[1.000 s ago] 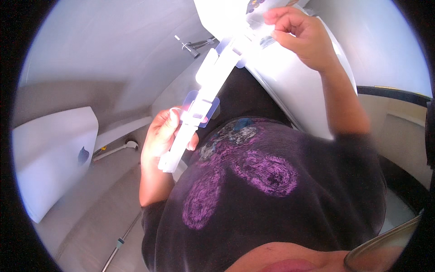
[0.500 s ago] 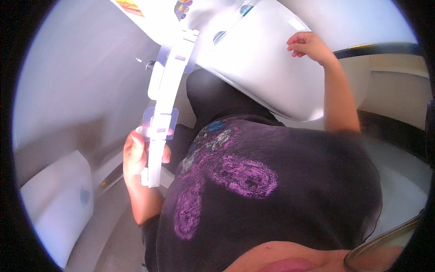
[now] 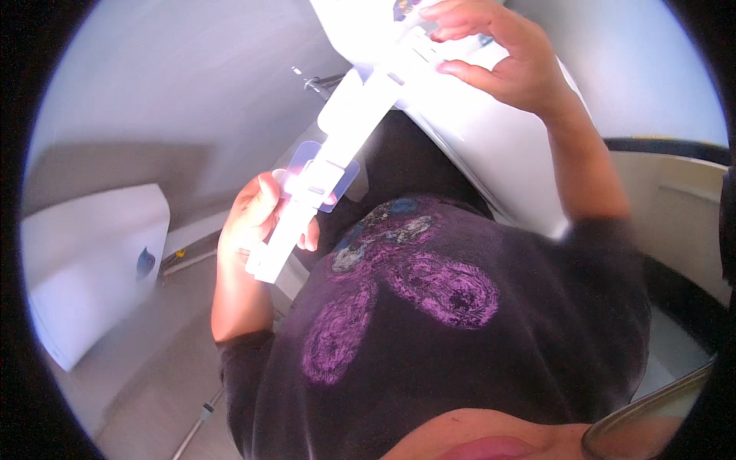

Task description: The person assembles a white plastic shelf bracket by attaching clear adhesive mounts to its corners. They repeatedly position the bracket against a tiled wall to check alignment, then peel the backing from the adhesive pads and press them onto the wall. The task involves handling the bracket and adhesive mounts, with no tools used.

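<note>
My left hand point(image 3: 257, 215) is closed around the near end of a long white plastic bar point(image 3: 360, 130), its thumb by a clear square pad point(image 3: 345, 188) that sticks out on both sides of the bar. The bar slants up and to the right, with a rounded white tab on its left side. At its far end is my right hand point(image 3: 514, 57), thumb and fingers spread apart on either side of that end. Glare washes out the far end, and whether the fingers touch it I cannot tell.
A glossy white basin-like surface point(image 3: 475, 138) lies ahead, under my right arm. Grey wall point(image 3: 192, 69) with a small metal fitting point(image 3: 310, 83) runs along the left. A white panel point(image 3: 100, 261) with a blue drop mark stands at lower left. A thin pole point(image 3: 195, 429) lies on the floor.
My right hand has come left and up to the bar's far end, its fingers spreading. The bar in my left hand has tilted further to the right.
</note>
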Motion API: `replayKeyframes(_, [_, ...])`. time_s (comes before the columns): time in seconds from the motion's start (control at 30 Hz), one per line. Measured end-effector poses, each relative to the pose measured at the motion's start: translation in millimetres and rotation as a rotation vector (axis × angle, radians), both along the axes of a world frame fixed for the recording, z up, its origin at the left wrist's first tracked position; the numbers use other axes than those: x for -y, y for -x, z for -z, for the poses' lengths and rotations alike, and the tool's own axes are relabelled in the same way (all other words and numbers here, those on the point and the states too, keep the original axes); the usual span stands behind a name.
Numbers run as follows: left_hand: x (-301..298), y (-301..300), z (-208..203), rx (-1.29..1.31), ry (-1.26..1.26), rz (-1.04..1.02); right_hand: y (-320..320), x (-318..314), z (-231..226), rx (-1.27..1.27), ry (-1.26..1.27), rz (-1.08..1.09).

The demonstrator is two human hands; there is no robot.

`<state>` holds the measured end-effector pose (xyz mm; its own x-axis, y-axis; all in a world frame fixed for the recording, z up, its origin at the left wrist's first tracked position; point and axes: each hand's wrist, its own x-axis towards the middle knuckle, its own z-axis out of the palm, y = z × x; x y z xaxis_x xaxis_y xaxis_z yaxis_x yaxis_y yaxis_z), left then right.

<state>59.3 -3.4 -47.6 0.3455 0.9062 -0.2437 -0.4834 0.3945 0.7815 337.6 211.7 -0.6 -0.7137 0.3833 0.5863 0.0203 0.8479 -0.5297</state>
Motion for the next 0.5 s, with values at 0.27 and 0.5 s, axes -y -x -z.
replayKeyframes(0.27, [13,3,-24,0.128,0.065,-0.085,41,-25,9,-0.279,-0.469,-0.167])
replayKeyframes(0.5, [18,-1,-9,-0.227,0.122,-0.183,65,-50,75,-0.602,-0.645,-0.316])
